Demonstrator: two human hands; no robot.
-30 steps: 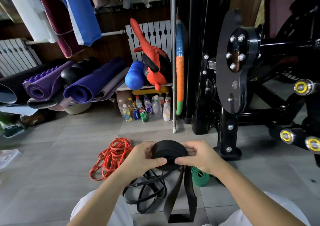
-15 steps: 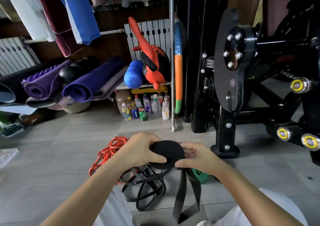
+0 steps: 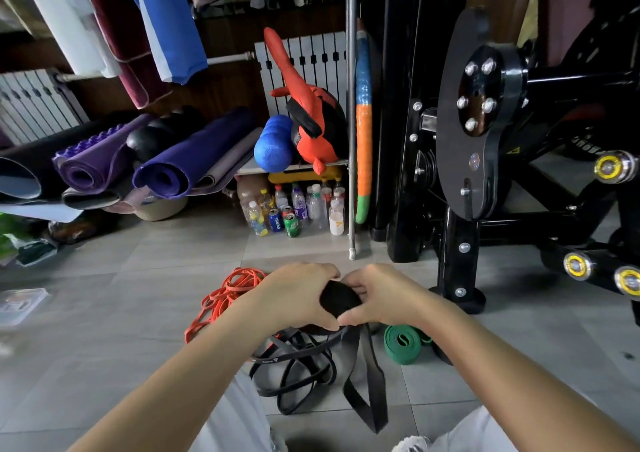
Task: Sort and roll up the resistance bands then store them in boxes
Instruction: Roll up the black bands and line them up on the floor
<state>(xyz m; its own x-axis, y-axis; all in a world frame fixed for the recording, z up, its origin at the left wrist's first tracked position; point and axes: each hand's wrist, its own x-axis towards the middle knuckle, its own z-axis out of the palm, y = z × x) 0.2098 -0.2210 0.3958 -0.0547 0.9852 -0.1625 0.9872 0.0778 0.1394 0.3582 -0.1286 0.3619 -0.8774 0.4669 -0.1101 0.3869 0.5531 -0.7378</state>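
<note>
A wide black resistance band (image 3: 340, 301), mostly wound into a roll, sits between both hands above the floor. My left hand (image 3: 294, 296) grips the roll from the left and my right hand (image 3: 384, 296) grips it from the right. The band's loose tail (image 3: 363, 379) hangs down to the tiles. Under the hands lies a tangle of thin black bands (image 3: 294, 372). A heap of orange bands (image 3: 225, 296) lies to the left, and a rolled green band (image 3: 403, 344) rests on the floor to the right. No box is visible.
A black gym machine (image 3: 485, 140) stands close on the right, its foot near my right hand. Bottles and cans (image 3: 294, 212) line the floor ahead beside a metal pole (image 3: 351, 140). Rolled yoga mats (image 3: 166, 161) lie at the back left.
Both hands have closed tighter round the black roll and turned it, so more band is wound on and the hanging tail is shorter. The view has tilted slightly.
</note>
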